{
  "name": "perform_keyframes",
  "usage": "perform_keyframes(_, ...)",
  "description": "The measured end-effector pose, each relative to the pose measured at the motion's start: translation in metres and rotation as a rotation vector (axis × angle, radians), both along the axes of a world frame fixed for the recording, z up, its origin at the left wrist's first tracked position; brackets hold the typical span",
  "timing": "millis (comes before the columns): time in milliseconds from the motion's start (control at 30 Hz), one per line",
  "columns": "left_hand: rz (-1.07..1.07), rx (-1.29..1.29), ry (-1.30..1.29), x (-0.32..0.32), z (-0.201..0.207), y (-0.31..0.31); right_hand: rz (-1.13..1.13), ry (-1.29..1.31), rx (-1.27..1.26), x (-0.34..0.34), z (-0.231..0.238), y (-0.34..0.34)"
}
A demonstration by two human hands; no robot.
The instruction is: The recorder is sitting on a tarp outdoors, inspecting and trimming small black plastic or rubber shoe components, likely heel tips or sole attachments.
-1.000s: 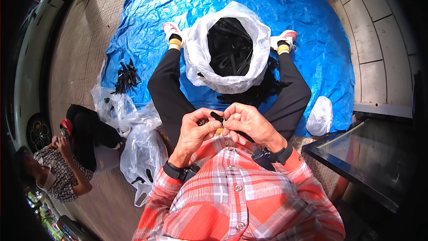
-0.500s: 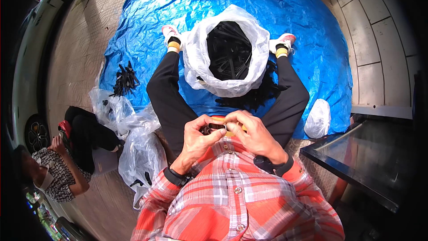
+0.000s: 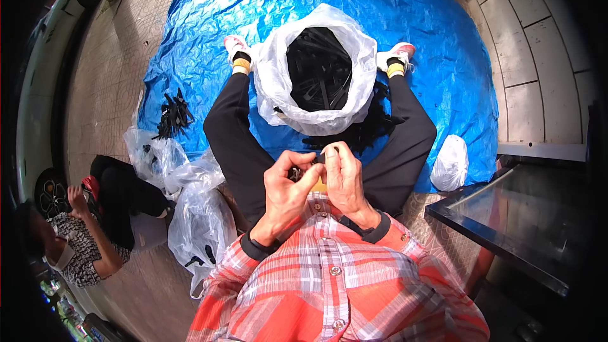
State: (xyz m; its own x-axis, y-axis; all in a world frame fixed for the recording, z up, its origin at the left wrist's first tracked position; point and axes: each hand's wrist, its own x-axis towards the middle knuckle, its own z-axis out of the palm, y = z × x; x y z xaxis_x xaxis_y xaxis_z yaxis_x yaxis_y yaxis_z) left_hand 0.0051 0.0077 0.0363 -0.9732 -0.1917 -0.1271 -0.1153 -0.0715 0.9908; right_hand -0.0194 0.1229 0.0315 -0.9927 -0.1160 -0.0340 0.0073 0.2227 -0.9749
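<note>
My left hand (image 3: 286, 185) and my right hand (image 3: 344, 180) meet in front of my lap, fingers closed around a small black piece (image 3: 321, 159). Most of it is covered by fingers, so its exact kind does not show. More dark bits show inside the curl of my left hand. Just beyond stands a whitish plastic bag (image 3: 269, 79) with its mouth wide, filled with black strip-like pieces (image 3: 318, 69). A loose heap of similar black pieces (image 3: 360, 132) lies against the bag's near right side, between my legs.
A blue tarp (image 3: 212, 19) covers the ground, with a small black bundle (image 3: 175, 116) at left. Clear plastic bags (image 3: 201, 218) lie by my left leg, a tied white bag (image 3: 450, 163) at right. A dark glossy tabletop (image 3: 519, 215) stands right; another person (image 3: 85, 240) sits left.
My right hand has turned more upright, its fingers now pressed together over the small black piece. Both hands have risen slightly away from my body. The seated person's hand has shifted.
</note>
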Motion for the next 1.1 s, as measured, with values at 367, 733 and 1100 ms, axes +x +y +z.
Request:
perform_keyframes(367, -0.039, 0.48, -0.21, -0.002, 0.003, -0.003, 0.089, 0.323, 0.067, -0.003, 0.001, 0.008)
perform_keyframes(733, -0.083, 0.368, -0.238, -0.002, 0.01, 0.001, 0.055, -0.167, -0.276, 0.001, 0.007, 0.015)
perform_keyframes(1100, -0.105, 0.438, -0.292, -0.002, 0.018, -0.004, 0.107, -0.362, -0.559, 0.0, 0.002, 0.018)
